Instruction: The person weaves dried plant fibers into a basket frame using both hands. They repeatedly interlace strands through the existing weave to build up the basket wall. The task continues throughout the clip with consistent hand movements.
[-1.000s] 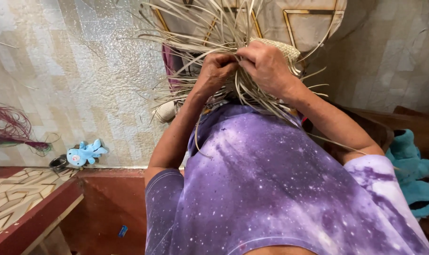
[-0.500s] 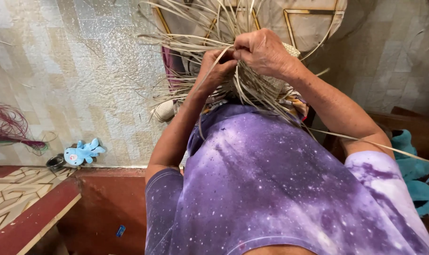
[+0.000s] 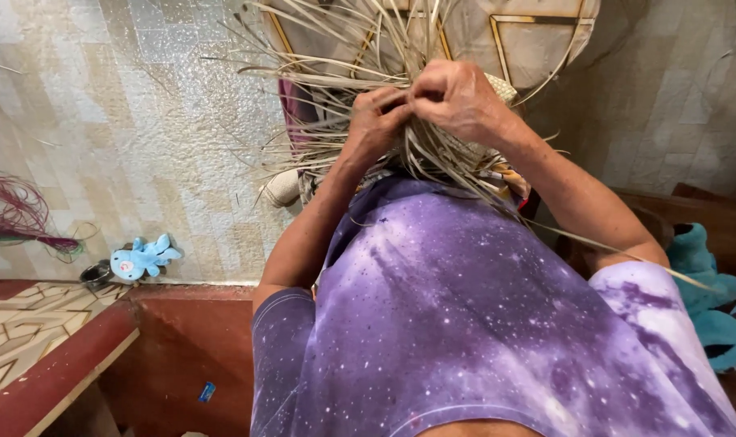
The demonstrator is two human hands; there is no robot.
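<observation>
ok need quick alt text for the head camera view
Seen from above, a person in a purple galaxy-print shirt pinches a bundle of pale dried straw strands with the left hand and right hand. A small blue plush toy lies on the tiled floor.

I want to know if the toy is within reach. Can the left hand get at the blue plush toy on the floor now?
Probably not. The left hand is gripping the straw strips together with the right hand, and the blue toy lies far off by the step, apart from both.
</observation>
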